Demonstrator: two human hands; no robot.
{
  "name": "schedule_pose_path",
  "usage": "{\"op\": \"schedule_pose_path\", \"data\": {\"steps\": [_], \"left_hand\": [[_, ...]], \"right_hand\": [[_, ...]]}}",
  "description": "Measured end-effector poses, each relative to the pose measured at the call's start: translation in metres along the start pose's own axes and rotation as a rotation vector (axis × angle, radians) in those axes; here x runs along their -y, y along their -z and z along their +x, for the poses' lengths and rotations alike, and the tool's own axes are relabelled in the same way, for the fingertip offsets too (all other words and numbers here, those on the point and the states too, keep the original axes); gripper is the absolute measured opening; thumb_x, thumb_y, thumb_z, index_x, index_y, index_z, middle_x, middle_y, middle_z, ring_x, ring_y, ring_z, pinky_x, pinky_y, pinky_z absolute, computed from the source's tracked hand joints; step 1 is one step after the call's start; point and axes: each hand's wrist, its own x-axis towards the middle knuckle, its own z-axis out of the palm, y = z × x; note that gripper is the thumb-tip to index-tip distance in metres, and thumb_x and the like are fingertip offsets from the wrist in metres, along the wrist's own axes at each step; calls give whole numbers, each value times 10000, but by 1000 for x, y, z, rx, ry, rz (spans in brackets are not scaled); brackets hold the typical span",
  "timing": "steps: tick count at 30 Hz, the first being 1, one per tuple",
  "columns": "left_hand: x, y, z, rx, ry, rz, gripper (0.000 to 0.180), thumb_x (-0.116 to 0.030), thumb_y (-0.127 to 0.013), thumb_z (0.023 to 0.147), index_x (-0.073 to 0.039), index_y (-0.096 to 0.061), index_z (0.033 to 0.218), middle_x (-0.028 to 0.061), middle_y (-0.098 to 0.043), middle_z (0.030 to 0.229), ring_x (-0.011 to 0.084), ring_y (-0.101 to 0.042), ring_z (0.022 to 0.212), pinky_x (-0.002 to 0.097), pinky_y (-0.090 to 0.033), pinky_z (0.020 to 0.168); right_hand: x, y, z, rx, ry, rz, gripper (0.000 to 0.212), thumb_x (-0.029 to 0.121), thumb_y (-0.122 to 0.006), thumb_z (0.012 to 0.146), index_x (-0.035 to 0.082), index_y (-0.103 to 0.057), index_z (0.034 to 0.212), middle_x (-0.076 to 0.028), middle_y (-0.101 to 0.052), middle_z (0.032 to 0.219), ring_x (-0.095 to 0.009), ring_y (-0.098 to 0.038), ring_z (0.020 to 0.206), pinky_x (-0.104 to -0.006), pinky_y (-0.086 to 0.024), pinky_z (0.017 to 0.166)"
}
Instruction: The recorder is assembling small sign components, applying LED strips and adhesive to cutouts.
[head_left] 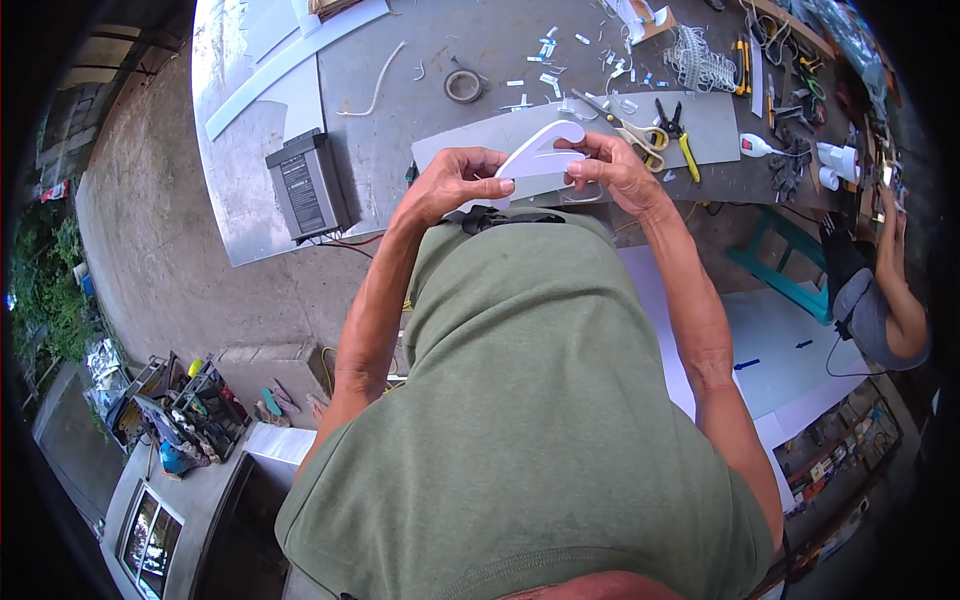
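A flat white cut-out piece with a curved outline [540, 158] is held up between my hands at the near edge of the table. My left hand [455, 184] pinches its lower left end between thumb and fingers. At its right side, my right hand [612, 172] grips the edge with thumb and fingertips. Just right of the piece, scissors with yellowish handles [645, 143] lie on a grey sheet [715, 130]. Wire strippers with yellow-and-black handles [683, 145] rest beside them.
A dark power supply box [308, 187] with wires sits at the table's left edge. A tape roll [462, 86], small white LED modules [548, 47] and a heap of pale wire [698, 58] lie farther back. A green stool [780, 262] and another person [885, 310] are at the right.
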Motion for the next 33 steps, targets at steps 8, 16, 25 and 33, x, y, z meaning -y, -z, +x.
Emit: {"op": "schedule_pose_path", "data": {"steps": [8, 16, 25, 33], "left_hand": [[11, -1, -10, -300, -212, 218, 627, -255, -893, 699, 31, -670, 1211, 132, -704, 1070, 209, -668, 924, 348, -542, 862], [12, -2, -19, -559, -651, 733, 513, -192, -870, 687, -63, -703, 1155, 95, -706, 1069, 243, -652, 991, 368, -532, 872], [61, -24, -15, -761, -815, 1395, 450, -89, -748, 739, -83, -665, 1181, 18, -631, 1006, 200, -581, 993, 338, -475, 879], [95, -23, -7, -677, -757, 1401, 480, -148, -617, 798, -86, -593, 1274, 33, -573, 1097, 210, -526, 1029, 371, -424, 882]], "right_hand": [[1, -5, 8, 27, 13, -34, 603, 220, -796, 834, 12, -554, 1345, -118, -676, 1112, -163, -668, 934, -296, -539, 769], [26, 35, 30, 202, -234, -255, 580, 206, -723, 882, -19, -507, 1371, -105, -718, 865, -114, -650, 670, -257, -533, 605], [59, 45, 89, 225, -98, -828, 356, 93, -650, 854, -14, -652, 1194, -73, -698, 789, -138, -595, 618, -275, -494, 596], [34, 24, 110, -71, 818, -1514, 210, 99, -648, 830, 61, -701, 1030, -121, -694, 1015, -287, -630, 1032, -385, -489, 919]]}}
